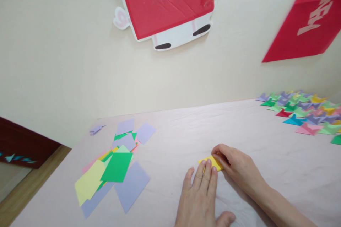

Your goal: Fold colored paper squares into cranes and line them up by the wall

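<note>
- Left hand (198, 196): nearest the camera, palm down, back of the hand visible. Three fingers lie flat on the yellow paper; the little finger and thumb are spread away from them.
- Dark red-brown panel (26, 141): at the far left, bearing small blue-green shapes, with a strip of wood-look floor (34, 180) beside it.
- Folded lilac paper (97, 130): on the pale cloth (170, 131), near its back left corner.
- Loose paper sheets (116, 167): overlapping pile on the left of the cloth; lilac, green, pale yellow, pink and orange pieces show.
- Cartoon wall board (170, 3): mounted above the cloth; red panel, white border, two black ovals at the lower edge.
- Yellow paper (217, 164): flat on the cloth, right of centre, under the left fingertips and extending to the right hand.
- Right hand (234, 163): fingers curled, thumb and index finger pinching the right end of the yellow paper.
- Folded paper figures (302, 111): multicoloured, grouped in rows at the back right of the cloth.
- Red sheet (301, 24): on the wall above the figures, with white lettering.
</note>
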A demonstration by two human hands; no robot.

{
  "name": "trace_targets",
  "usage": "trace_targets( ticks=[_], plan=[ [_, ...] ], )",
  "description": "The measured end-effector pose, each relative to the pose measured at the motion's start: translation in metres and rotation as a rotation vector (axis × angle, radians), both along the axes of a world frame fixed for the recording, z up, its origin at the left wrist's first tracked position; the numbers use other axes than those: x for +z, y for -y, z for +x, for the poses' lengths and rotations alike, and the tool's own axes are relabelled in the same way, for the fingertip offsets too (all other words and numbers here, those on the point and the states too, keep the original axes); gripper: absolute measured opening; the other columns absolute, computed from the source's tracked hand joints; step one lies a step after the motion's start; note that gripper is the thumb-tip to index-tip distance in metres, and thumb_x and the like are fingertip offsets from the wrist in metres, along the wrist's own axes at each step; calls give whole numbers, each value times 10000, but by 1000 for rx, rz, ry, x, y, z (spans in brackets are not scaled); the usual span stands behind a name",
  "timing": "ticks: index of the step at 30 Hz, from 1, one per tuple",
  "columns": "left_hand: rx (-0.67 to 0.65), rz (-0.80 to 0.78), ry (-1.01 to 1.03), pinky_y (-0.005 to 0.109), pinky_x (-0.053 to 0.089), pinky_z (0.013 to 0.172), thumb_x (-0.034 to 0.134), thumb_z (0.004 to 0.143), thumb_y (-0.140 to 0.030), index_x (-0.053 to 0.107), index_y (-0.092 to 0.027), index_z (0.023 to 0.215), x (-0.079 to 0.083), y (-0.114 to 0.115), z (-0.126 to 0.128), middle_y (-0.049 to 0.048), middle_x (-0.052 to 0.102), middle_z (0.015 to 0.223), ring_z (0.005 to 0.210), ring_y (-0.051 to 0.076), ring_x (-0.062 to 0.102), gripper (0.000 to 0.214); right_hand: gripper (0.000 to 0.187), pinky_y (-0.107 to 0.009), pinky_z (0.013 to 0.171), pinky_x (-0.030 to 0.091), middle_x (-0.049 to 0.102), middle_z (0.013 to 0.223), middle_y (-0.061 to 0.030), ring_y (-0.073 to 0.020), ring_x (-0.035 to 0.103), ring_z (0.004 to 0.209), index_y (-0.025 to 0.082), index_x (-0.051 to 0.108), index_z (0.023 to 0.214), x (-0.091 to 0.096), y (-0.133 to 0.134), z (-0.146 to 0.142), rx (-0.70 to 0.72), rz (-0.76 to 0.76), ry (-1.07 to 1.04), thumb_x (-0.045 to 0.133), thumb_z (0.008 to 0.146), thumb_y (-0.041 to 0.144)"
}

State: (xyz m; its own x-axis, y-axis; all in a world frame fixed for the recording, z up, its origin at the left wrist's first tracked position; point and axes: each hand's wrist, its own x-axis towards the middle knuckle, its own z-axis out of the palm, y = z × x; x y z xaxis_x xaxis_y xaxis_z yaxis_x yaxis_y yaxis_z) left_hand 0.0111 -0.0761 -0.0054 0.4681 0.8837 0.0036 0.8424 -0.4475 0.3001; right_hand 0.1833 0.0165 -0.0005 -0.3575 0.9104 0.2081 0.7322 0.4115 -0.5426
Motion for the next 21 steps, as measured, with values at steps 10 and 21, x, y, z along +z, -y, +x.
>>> trace_targets(
  ticks=[10, 21],
  plan=[
    [21, 47, -19, 548, 372, 1103, 316, 919, -693, 262, -147, 1507, -1, 0, 3, 114, 162, 1561, 1446, 295, 235, 804, 181, -265, 594, 447, 701, 720, -6, -181, 652, 648, 235, 607, 807, -1, -1, -3, -30, 7, 24, 445, 877, 279],
    [44, 27, -44, 569, 381, 1091, 322, 907, -706, 264, -165, 1505, 2, -1, 6, 106, 144, 1557, 1441, 307, 244, 809, 175, -269, 608, 438, 708, 756, -9, -187, 654, 674, 237, 597, 842, -4, 0, -3, -43, 8, 73, 436, 904, 267]
  ],
)
